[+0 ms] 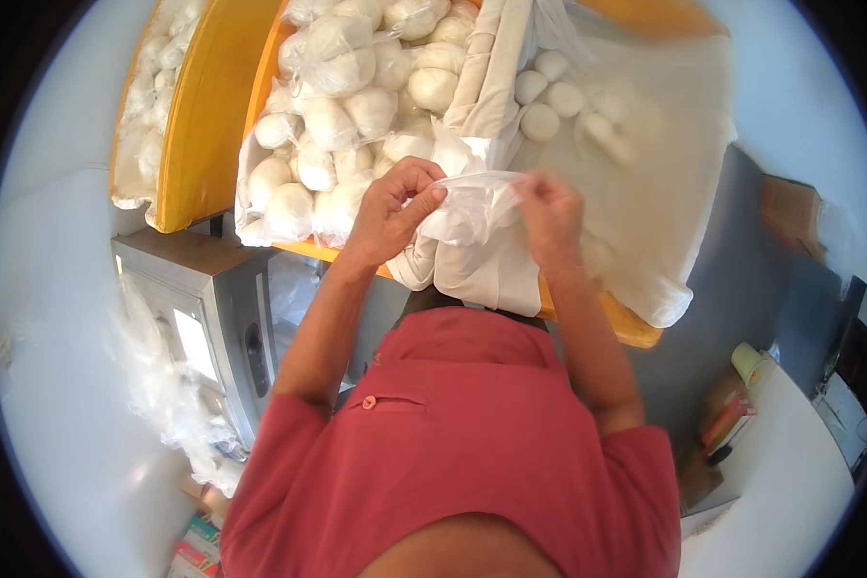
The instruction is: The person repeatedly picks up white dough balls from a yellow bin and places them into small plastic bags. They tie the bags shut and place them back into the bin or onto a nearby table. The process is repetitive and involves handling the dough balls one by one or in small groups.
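Observation:
My left hand [397,209] pinches one edge of a thin clear plastic bag [469,206] between thumb and fingers. Blurred by motion, my right hand [553,217] grips the opposite edge, so the bag's mouth is stretched between them. Beyond my left hand, several bagged white buns [332,126] are heaped in an orange-rimmed tray [307,250]. Loose round white buns [563,99] rest on a pale cloth [643,180] past my right hand. Folded cream cloth [488,68] runs between the two groups. Whether the stretched bag holds anything is hard to tell.
At the upper left stands a yellow tray [206,108] with more bagged buns [162,87]. Below it is a metal-sided appliance [195,311] with plastic sheeting [162,376] hanging beside it. A cardboard box [787,209] and a white table [780,448] with a pale green cup [748,361] are on the right.

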Motion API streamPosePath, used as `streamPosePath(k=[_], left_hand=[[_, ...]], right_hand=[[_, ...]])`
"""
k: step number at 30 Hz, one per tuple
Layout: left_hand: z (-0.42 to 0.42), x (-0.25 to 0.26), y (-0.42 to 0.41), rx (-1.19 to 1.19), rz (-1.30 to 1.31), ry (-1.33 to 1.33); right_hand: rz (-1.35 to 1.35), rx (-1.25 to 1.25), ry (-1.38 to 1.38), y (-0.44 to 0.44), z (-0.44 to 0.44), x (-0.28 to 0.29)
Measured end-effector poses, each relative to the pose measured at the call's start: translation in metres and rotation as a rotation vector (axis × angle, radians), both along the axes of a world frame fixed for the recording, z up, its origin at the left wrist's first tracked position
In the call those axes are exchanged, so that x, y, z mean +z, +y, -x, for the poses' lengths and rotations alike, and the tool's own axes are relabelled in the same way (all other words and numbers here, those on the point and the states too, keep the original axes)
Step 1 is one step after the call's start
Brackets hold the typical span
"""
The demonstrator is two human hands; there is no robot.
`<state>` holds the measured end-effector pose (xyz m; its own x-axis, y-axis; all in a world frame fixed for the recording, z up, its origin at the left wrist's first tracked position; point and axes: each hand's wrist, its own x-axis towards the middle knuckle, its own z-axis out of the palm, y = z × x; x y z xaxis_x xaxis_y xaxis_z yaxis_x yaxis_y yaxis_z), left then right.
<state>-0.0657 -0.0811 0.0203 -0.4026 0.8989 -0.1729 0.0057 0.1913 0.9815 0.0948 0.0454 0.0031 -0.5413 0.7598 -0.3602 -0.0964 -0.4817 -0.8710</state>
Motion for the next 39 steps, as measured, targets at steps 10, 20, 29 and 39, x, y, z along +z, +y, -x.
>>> streamPosePath(k=[10, 20, 29, 39], left_hand=[[-0.033, -0.018, 0.081, 0.077, -0.082, 0.848], [-0.019, -0.05, 0.086, 0.036, 0.141, 0.578], [-0.04, -0.045, 0.065, 0.044, 0.456, 0.319], [-0.035, -0.063, 0.075, 0.254, 0.3, -0.177]], right_hand=[[-0.245, -0.334, -0.177, 0.056, -0.035, -0.028], [0.157, 0.181, -0.136, 0.093, -0.087, -0.105], [-1.583, 0.485, -0.901, 0.162, 0.012, -0.294], [0.043, 0.36, -0.542, 0.182, -0.034, -0.238]])
